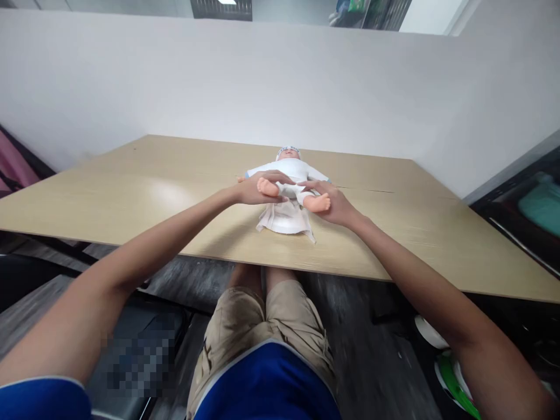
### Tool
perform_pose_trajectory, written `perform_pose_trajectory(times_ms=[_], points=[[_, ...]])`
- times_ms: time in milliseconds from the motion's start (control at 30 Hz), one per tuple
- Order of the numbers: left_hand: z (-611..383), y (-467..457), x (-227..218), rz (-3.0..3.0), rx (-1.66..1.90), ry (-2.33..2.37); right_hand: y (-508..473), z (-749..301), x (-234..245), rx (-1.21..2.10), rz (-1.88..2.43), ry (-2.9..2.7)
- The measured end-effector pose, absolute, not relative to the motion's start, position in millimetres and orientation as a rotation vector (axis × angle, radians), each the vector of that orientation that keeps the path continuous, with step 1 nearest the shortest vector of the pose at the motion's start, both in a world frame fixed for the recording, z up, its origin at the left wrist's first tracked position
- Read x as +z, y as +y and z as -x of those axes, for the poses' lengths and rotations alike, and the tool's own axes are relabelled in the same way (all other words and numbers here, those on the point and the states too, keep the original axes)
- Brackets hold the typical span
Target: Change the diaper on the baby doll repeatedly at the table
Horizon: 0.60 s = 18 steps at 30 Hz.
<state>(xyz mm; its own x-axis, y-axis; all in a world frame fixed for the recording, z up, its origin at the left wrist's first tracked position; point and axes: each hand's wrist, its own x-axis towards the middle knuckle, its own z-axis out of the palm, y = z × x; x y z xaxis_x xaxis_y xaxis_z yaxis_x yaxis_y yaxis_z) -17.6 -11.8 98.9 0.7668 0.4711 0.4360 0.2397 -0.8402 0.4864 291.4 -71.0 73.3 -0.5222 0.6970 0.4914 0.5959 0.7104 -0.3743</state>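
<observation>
A baby doll point(294, 170) in a white top and a patterned cap lies on its back, feet toward me. Under its hips a white diaper point(286, 224) is spread flat, its near end reaching toward me. My left hand point(259, 188) is around the doll's leg on the left, with the bare foot showing in front of the palm. My right hand point(333, 203) is at the other leg, its fingers reaching to the doll's waist behind the foot. Both legs are bent and spread apart. The fingertips are partly hidden by the legs and white cloth.
The doll lies on a wide wooden table point(192, 175) against a white wall point(262, 81). A black chair point(144, 344) stands at my lower left. Dark shelving with a teal item point(542, 201) is at the right. Pink fabric point(15, 160) hangs at the far left.
</observation>
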Motion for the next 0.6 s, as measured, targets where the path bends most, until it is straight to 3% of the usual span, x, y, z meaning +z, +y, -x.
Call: perform_pose_trajectory(times_ms=[367,600], points=[[76.0,-14.4,31.7,-2.863,0.385,0.519,-81.5,-319.3,17.6,-0.014,0.928,-2.576],[73.0,-14.6,19.8,-2.919,0.319,0.573,-85.4,-317.5,16.8,0.043,0.966,-2.564]])
